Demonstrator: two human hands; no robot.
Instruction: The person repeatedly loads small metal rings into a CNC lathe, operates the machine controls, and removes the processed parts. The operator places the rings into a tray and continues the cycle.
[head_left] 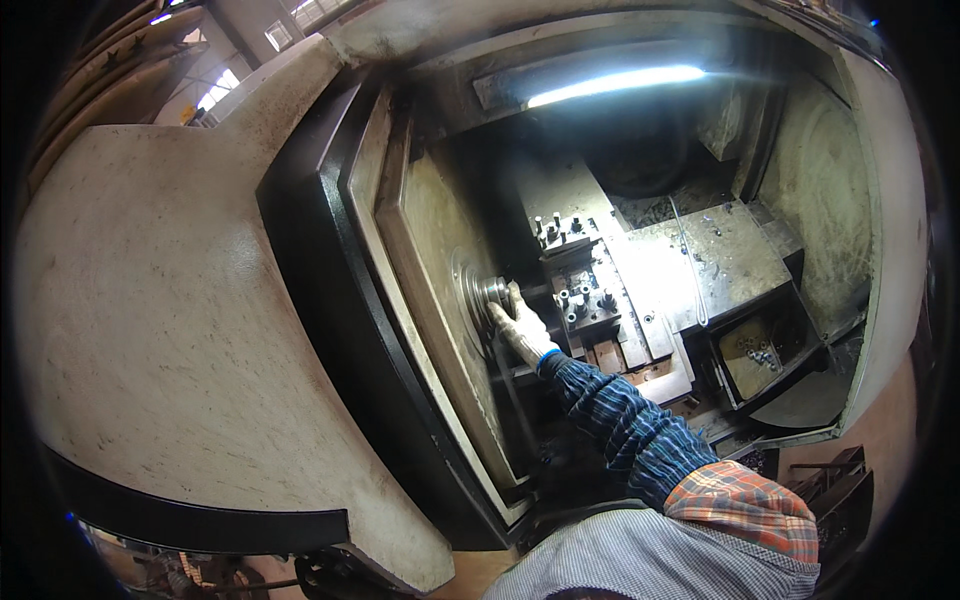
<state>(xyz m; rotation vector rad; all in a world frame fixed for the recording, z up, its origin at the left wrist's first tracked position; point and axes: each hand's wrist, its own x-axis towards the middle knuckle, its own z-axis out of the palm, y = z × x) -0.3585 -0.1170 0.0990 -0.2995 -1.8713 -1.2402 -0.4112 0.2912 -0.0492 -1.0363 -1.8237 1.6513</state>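
Note:
My right hand (524,332), in a white work glove, reaches into a lathe from the lower right. Its thumb and fingers close round a small round metal part at the spindle chuck (494,290), a stepped, shiny cylinder on the left wall of the chamber. The glove covers much of that part, so its shape is hard to make out. A blue patterned sleeve cover (630,425) runs up my forearm to an orange checked sleeve. My left hand is out of sight.
Right of my hand stands the tool slide (632,300), with several upright bolts (585,300). A thin metal hooked rod (690,260) lies on the slide cover. A tray (735,350) holds several small metal pieces. The black-edged door (330,260) borders the opening; a lamp (618,85) glows above.

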